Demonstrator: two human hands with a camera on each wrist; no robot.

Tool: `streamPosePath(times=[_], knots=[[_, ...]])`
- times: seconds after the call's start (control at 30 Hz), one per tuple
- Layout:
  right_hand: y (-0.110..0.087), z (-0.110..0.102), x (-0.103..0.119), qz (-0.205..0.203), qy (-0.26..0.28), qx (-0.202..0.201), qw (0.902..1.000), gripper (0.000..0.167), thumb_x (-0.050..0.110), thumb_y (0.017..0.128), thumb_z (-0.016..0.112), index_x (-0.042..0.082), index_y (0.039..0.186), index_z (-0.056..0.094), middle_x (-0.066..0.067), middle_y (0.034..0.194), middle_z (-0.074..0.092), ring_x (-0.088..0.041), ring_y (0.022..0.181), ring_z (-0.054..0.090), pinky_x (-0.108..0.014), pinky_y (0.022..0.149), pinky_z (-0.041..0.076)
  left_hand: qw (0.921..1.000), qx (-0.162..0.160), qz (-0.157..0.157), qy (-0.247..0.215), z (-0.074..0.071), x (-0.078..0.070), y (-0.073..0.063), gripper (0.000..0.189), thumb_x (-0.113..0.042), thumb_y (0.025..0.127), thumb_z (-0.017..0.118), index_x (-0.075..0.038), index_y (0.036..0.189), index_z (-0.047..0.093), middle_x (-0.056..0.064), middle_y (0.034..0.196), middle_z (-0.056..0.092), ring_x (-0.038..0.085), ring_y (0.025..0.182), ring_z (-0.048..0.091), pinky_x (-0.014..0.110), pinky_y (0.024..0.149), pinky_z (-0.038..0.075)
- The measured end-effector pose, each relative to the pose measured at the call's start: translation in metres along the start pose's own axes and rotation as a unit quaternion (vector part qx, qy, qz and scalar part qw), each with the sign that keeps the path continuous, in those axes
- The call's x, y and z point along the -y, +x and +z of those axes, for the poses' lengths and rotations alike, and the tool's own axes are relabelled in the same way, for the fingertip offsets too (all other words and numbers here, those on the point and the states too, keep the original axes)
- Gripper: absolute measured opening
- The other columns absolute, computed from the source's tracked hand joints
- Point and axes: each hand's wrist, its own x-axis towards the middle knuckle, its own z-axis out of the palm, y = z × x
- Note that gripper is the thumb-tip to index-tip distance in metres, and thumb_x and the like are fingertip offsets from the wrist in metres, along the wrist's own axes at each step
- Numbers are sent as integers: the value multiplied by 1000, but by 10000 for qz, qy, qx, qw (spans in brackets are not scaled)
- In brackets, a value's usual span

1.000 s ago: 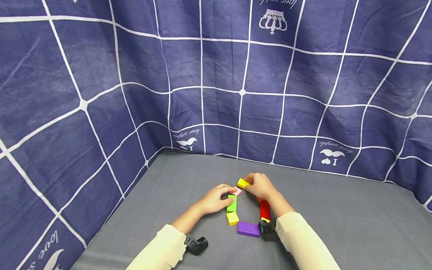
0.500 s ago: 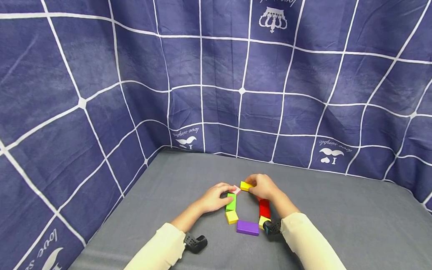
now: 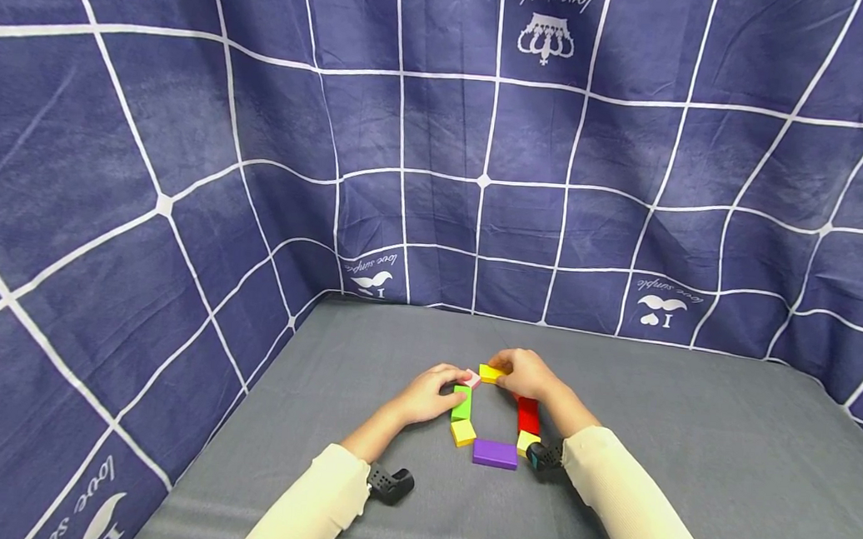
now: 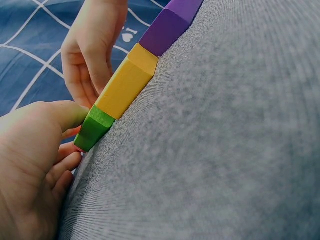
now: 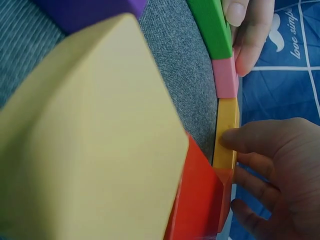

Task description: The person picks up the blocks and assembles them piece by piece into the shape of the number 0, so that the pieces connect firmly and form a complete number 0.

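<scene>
Colored blocks form a ring on the grey cloth. At its far side my right hand (image 3: pixel 525 375) pinches a yellow block (image 3: pixel 490 375), thumb on the inner face and fingers behind. A pink block (image 5: pixel 226 77) abuts that yellow one at its left end. My left hand (image 3: pixel 426 396) holds the green block (image 3: pixel 461 409), its thumb on the top edge and the index finger reaching along the outer side of the pink block. A red block (image 3: pixel 529 417) lies beneath my right wrist; another red block (image 5: pixel 226 200) meets the yellow block's other end, mostly hidden by the hand in the head view.
Closing the near side of the ring are a yellow block (image 3: pixel 463 433), a purple block (image 3: pixel 495 454) and one more yellow block (image 3: pixel 527 443), partly behind the right wrist camera (image 3: pixel 544 455). A blue gridded curtain (image 3: pixel 435 211) hangs behind and left of the table (image 3: pixel 659 452).
My right hand has shifted the yellow block slightly right and nearer, bringing it in line between the pink and red blocks. It barely moves in the last half second; my left hand stays put.
</scene>
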Motion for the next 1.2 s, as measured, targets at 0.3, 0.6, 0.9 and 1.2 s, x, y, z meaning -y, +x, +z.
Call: streamPosePath(times=[0.3, 0.6, 0.9, 1.2], knots=[[-1, 1, 0, 16, 102, -24, 9999, 27, 0, 75, 70, -1, 102, 72, -9, 92, 72, -24, 85, 66, -41, 81, 51, 10000, 0, -22, -14, 1, 1, 0, 37, -17, 93, 62, -1, 127, 62, 13, 124, 60, 28, 116, 56, 44, 100, 42], [-1, 4, -2, 154, 174, -160, 9996, 22, 9, 81, 65, 0, 100, 72, -7, 90, 71, -22, 85, 65, -39, 80, 51, 10000, -15, 10, -3, 2, 1, 0, 37, -17, 93, 62, -1, 127, 62, 13, 124, 60, 28, 116, 56, 43, 100, 42], [-20, -10, -7, 333, 396, -419, 9978, 27, 16, 89, 63, -2, 108, 70, -12, 102, 70, -31, 98, 63, -48, 86, 49, 9999, 4, -110, 12, 4, 1, 1, 39, -18, 93, 62, -1, 128, 61, 13, 124, 60, 28, 117, 55, 42, 101, 41], [-63, -20, -28, 359, 464, -776, 9953, 31, 22, 91, 65, 0, 112, 70, -13, 107, 69, -34, 103, 62, -51, 86, 49, 9985, -178, -296, -414, -7, 9, -3, 38, -16, 92, 65, 5, 124, 60, 18, 117, 62, 31, 110, 59, 41, 95, 46]])
